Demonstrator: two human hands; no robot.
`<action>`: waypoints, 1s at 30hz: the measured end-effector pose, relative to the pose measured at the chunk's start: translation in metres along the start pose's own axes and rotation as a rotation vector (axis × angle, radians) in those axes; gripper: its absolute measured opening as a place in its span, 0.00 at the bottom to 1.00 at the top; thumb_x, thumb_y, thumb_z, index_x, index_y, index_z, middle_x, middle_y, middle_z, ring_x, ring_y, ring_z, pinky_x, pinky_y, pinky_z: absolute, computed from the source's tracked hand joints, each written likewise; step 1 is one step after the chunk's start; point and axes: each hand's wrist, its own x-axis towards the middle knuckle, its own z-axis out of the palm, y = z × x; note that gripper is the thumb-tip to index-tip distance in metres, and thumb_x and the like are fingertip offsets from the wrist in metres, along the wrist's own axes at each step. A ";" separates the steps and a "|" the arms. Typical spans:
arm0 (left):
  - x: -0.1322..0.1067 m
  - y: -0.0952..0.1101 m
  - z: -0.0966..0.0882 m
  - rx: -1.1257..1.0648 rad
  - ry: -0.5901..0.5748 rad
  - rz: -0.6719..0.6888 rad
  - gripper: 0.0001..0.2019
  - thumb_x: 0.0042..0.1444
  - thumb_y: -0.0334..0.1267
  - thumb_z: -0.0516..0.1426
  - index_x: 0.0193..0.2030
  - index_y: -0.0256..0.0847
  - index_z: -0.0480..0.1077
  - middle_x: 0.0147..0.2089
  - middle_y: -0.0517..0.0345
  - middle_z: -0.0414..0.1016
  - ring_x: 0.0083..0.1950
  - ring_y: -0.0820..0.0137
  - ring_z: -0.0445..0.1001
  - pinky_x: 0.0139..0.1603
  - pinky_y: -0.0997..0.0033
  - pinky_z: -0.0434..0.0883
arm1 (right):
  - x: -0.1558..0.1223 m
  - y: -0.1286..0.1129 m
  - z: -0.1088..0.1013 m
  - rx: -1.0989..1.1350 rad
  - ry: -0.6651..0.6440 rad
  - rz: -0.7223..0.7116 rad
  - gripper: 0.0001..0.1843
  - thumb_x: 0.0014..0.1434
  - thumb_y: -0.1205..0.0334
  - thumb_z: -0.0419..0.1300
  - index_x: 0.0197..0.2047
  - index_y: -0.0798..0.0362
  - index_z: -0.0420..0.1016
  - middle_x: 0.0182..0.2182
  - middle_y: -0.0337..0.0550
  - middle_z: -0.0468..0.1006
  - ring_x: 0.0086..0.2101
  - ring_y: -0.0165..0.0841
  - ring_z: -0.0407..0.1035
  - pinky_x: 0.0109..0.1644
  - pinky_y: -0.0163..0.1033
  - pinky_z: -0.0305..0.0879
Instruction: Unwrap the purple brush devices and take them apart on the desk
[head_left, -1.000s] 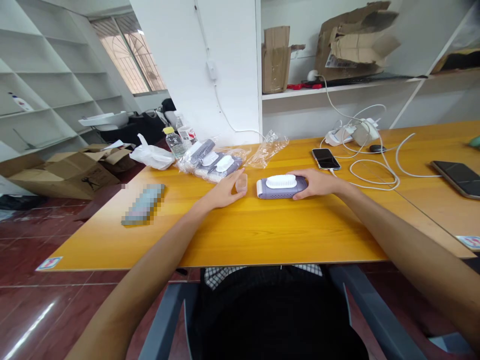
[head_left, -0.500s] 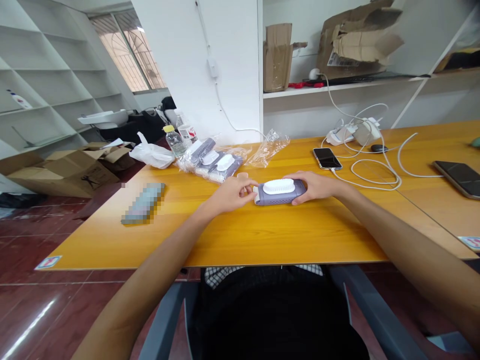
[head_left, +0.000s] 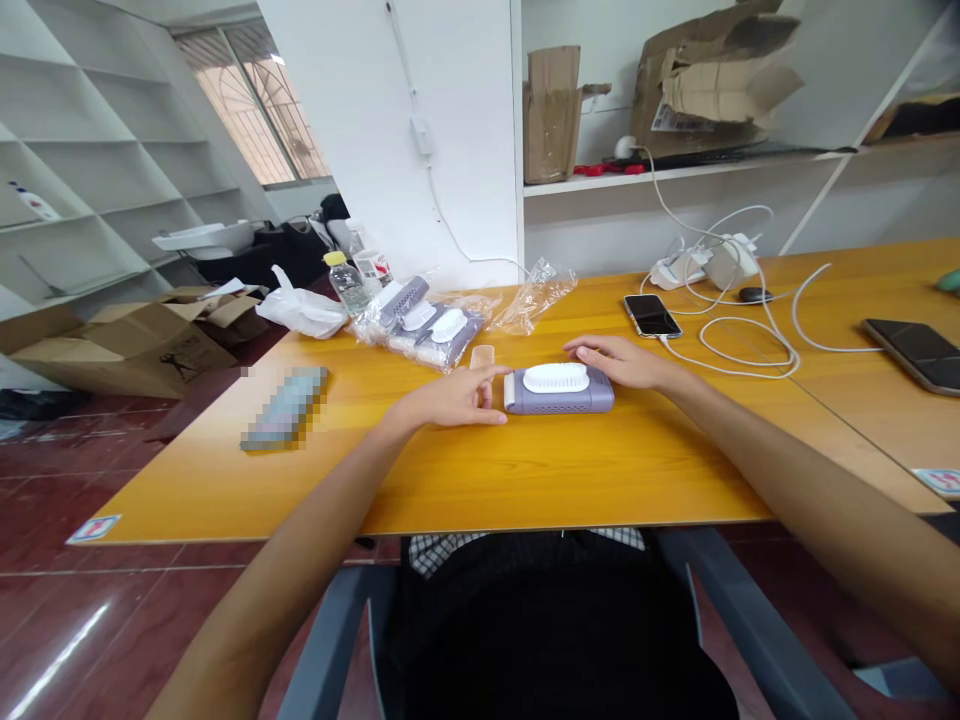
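1. The table (head_left: 480, 480) is the biggest thing here; the case lies flat on it, near the middle of its width, long side facing the person.
2. The clear bag (head_left: 431, 330) of similar purple and white pieces lies beyond the case and to its left, well apart from it.
3. The white bag (head_left: 300, 303) sits farther off to the left of the case, on the far side.
4. The left hand (head_left: 463, 397) is at the case's left end, palm down. Its index finger points at that end, the thumb stands apart from it, and the other fingers curl loosely. The gap between thumb and index is plain and nothing is pinched in it. Whether the index tip touches the case, I cannot tell.
5. The right hand (head_left: 616, 360) is at the case's far right corner. Its fingers reach out loosely along the far side, half spread, with the thumb near the top edge. It is not wrapped around the case; whether it touches, I cannot tell.
6. The case (head_left: 559, 403), purple with a pale left end, lies between the two hands.
7. The phone (head_left: 652, 317), with a cable plugged in, lies beyond the case to the right.
8. The brush (head_left: 556, 377) rests on top of the case, white bristles showing.
9. The cap (head_left: 482, 356), clear, lies just beyond the case's left end.
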 end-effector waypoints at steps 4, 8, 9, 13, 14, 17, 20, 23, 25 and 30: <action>0.000 0.003 0.001 0.000 0.003 -0.027 0.45 0.60 0.59 0.65 0.76 0.37 0.58 0.41 0.56 0.81 0.38 0.63 0.78 0.43 0.65 0.73 | 0.002 0.010 0.004 -0.094 0.110 0.088 0.33 0.73 0.37 0.51 0.71 0.47 0.72 0.68 0.53 0.75 0.67 0.53 0.69 0.73 0.63 0.63; 0.001 0.009 0.005 0.072 0.032 -0.043 0.45 0.60 0.60 0.65 0.76 0.36 0.60 0.41 0.54 0.80 0.39 0.62 0.79 0.41 0.65 0.72 | 0.001 0.011 0.001 -0.119 0.036 0.097 0.34 0.72 0.34 0.49 0.70 0.44 0.74 0.70 0.49 0.74 0.70 0.53 0.65 0.77 0.63 0.57; 0.002 0.010 0.006 0.095 0.045 -0.041 0.44 0.61 0.59 0.64 0.75 0.35 0.60 0.40 0.54 0.80 0.39 0.61 0.79 0.40 0.65 0.71 | 0.000 0.009 -0.001 -0.114 -0.005 0.087 0.34 0.72 0.33 0.50 0.68 0.44 0.76 0.69 0.48 0.75 0.69 0.53 0.66 0.76 0.63 0.57; 0.003 0.012 0.007 0.162 0.099 -0.031 0.38 0.63 0.58 0.63 0.73 0.38 0.65 0.38 0.55 0.81 0.36 0.61 0.79 0.38 0.66 0.69 | -0.004 -0.001 -0.012 -0.018 -0.176 0.004 0.34 0.68 0.31 0.56 0.66 0.43 0.79 0.67 0.47 0.78 0.67 0.55 0.69 0.73 0.64 0.62; 0.003 0.012 0.007 0.171 0.106 -0.024 0.37 0.62 0.58 0.64 0.72 0.39 0.66 0.38 0.55 0.81 0.36 0.62 0.79 0.37 0.66 0.69 | -0.004 -0.002 -0.015 0.008 -0.211 -0.016 0.35 0.67 0.31 0.57 0.66 0.42 0.79 0.66 0.46 0.78 0.67 0.55 0.69 0.73 0.64 0.61; 0.003 0.013 0.007 0.183 0.128 -0.007 0.35 0.61 0.57 0.65 0.69 0.39 0.69 0.37 0.56 0.80 0.35 0.63 0.79 0.37 0.66 0.69 | -0.006 -0.004 -0.020 0.041 -0.295 -0.046 0.39 0.60 0.30 0.64 0.68 0.42 0.78 0.67 0.45 0.78 0.68 0.56 0.67 0.74 0.65 0.60; 0.003 0.014 0.006 0.170 0.144 -0.016 0.34 0.59 0.58 0.67 0.64 0.39 0.71 0.36 0.57 0.79 0.35 0.62 0.78 0.36 0.66 0.69 | -0.006 -0.008 -0.016 -0.019 -0.327 -0.059 0.49 0.48 0.33 0.75 0.69 0.43 0.76 0.67 0.48 0.77 0.70 0.58 0.64 0.75 0.64 0.58; 0.002 0.013 0.006 0.123 0.142 -0.018 0.34 0.55 0.60 0.70 0.59 0.39 0.72 0.41 0.54 0.80 0.37 0.62 0.79 0.38 0.66 0.71 | -0.006 -0.015 -0.009 -0.113 -0.314 -0.093 0.54 0.41 0.38 0.80 0.70 0.44 0.74 0.66 0.50 0.76 0.68 0.58 0.65 0.75 0.63 0.59; 0.001 0.012 0.005 0.108 0.140 -0.007 0.35 0.53 0.60 0.71 0.60 0.39 0.72 0.46 0.51 0.80 0.39 0.62 0.79 0.40 0.65 0.72 | -0.006 -0.019 -0.005 -0.141 -0.309 -0.109 0.54 0.40 0.39 0.81 0.69 0.46 0.75 0.65 0.51 0.77 0.66 0.57 0.67 0.74 0.63 0.60; 0.000 0.011 0.008 0.078 0.137 0.047 0.42 0.56 0.51 0.70 0.75 0.40 0.62 0.50 0.51 0.80 0.39 0.63 0.79 0.42 0.64 0.74 | -0.006 -0.021 -0.003 -0.129 -0.308 -0.112 0.49 0.42 0.42 0.79 0.66 0.48 0.75 0.62 0.51 0.77 0.64 0.56 0.69 0.72 0.62 0.61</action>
